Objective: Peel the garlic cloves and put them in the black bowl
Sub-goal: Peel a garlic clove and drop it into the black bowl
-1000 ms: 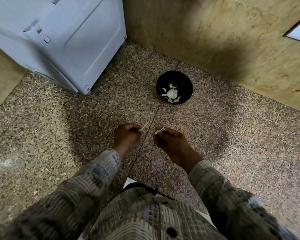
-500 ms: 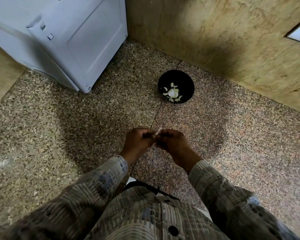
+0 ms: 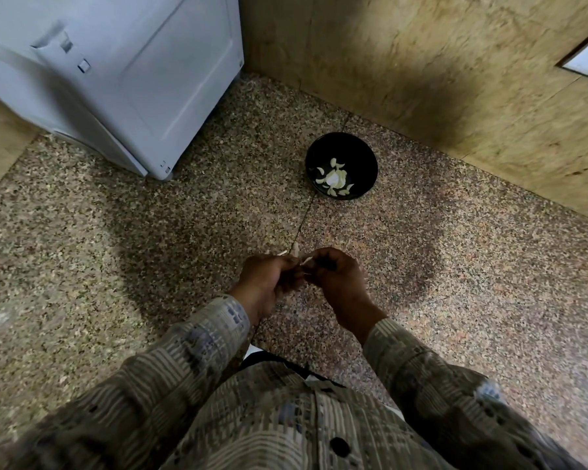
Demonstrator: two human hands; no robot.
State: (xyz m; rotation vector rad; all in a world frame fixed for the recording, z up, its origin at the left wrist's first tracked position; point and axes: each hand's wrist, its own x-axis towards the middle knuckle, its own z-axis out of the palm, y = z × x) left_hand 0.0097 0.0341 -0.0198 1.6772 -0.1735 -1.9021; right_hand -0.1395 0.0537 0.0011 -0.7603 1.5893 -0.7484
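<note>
Left hand [image 3: 268,279], right hand [image 3: 337,277]: grips pinching garlic clove [image 3: 306,262]. Black bowl [image 3: 364,157] ahead near wall [image 3: 421,79]; white appliance [image 3: 133,79] left.

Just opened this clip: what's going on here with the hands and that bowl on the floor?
A person in a patterned long-sleeved shirt is working over a speckled stone floor. Their left hand and right hand meet, both pinching a small pale piece of garlic at the fingertips. Ahead, near the beige wall, a round black bowl sits on the floor and holds pale garlic pieces.
</note>
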